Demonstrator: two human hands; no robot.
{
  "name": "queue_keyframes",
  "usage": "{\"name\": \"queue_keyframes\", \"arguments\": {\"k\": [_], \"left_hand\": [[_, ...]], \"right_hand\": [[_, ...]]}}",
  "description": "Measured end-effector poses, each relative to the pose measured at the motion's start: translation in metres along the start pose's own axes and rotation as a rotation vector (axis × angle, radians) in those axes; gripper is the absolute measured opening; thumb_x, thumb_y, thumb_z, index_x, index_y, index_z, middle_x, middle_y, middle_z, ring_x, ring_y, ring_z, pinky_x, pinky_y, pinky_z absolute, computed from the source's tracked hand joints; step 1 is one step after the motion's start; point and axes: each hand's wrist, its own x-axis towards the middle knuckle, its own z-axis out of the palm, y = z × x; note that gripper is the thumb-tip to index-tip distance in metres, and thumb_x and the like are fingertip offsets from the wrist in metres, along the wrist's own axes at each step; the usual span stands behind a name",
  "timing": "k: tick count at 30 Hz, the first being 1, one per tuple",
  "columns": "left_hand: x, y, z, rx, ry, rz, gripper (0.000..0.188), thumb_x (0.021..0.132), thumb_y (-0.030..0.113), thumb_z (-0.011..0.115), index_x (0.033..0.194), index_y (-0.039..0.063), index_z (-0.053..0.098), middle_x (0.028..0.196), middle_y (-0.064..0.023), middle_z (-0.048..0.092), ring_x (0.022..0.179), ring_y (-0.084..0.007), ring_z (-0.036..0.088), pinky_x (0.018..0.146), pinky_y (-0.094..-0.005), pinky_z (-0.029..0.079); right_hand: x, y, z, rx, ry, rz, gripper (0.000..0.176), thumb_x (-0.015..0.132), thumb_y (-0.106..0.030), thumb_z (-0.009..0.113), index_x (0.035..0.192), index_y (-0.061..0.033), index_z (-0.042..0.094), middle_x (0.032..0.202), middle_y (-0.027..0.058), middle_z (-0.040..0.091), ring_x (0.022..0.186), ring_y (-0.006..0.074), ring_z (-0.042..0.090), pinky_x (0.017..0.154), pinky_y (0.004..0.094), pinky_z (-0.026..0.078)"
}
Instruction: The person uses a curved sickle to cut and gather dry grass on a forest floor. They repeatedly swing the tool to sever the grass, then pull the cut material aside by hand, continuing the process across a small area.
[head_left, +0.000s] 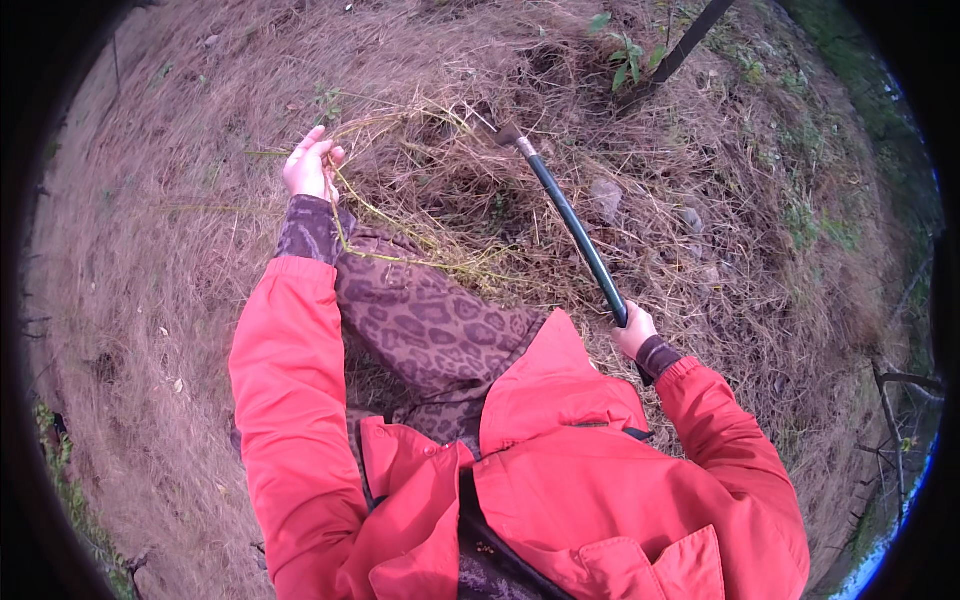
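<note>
My right hand (636, 330) grips the lower end of a long dark green handle (574, 217). At its far end sits a metal collar and a thin blade (508, 136), like a sickle's, partly lost among the stems. My left hand (309, 166) is raised at the upper left, fingers curled about several yellow-green plant stems (367, 202). Some of these stems arch across towards the blade; others bend down over my knee. Dry grass (450, 176) lies tangled between the two hands.
My bent leg in leopard-print trousers (427, 315) is just below the stems. Stones (606, 199) lie right of the handle. A dark post or trunk (690, 45) slants at the upper right beside a leafy green plant (628, 60). Bare branches (892, 420) stand at the right rim.
</note>
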Motion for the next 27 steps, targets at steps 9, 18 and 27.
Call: {"name": "queue_keyframes", "arguments": {"k": [9, 18, 27], "left_hand": [[-0.001, -0.002, -0.003, 0.061, -0.027, -0.035, 0.030, 0.076, -0.005, 0.055, 0.105, -0.001, 0.055, 0.071, -0.0054, 0.060, 0.052, -0.0122, 0.059, 0.039, -0.0181, 0.042], [0.002, -0.004, -0.002, 0.108, -0.049, -0.071, 0.029, 0.077, -0.002, 0.055, 0.106, 0.001, 0.056, 0.075, -0.0045, 0.060, 0.057, -0.0126, 0.059, 0.048, -0.0198, 0.045], [-0.003, -0.007, 0.001, 0.072, -0.054, -0.022, 0.029, 0.076, -0.002, 0.056, 0.105, 0.000, 0.055, 0.071, -0.0041, 0.060, 0.049, -0.0103, 0.058, 0.035, -0.0167, 0.034]], "right_hand": [[-0.086, 0.070, -0.049, -0.249, 0.027, 0.126, 0.031, 0.065, -0.009, 0.061, 0.094, -0.0034, 0.050, 0.071, 0.0236, 0.058, 0.073, 0.0405, 0.058, 0.063, 0.0446, 0.046], [-0.126, 0.064, -0.019, 0.053, 0.261, 0.127, 0.017, 0.066, -0.004, 0.059, 0.079, -0.0030, 0.048, 0.054, 0.0087, 0.046, 0.050, 0.0193, 0.052, 0.050, 0.0338, 0.042], [-0.042, 0.002, -0.008, 0.732, 0.033, 0.182, 0.022, 0.068, 0.005, 0.057, 0.084, -0.0038, 0.044, 0.053, 0.0009, 0.045, 0.036, 0.0114, 0.046, 0.032, 0.0251, 0.039]]}}
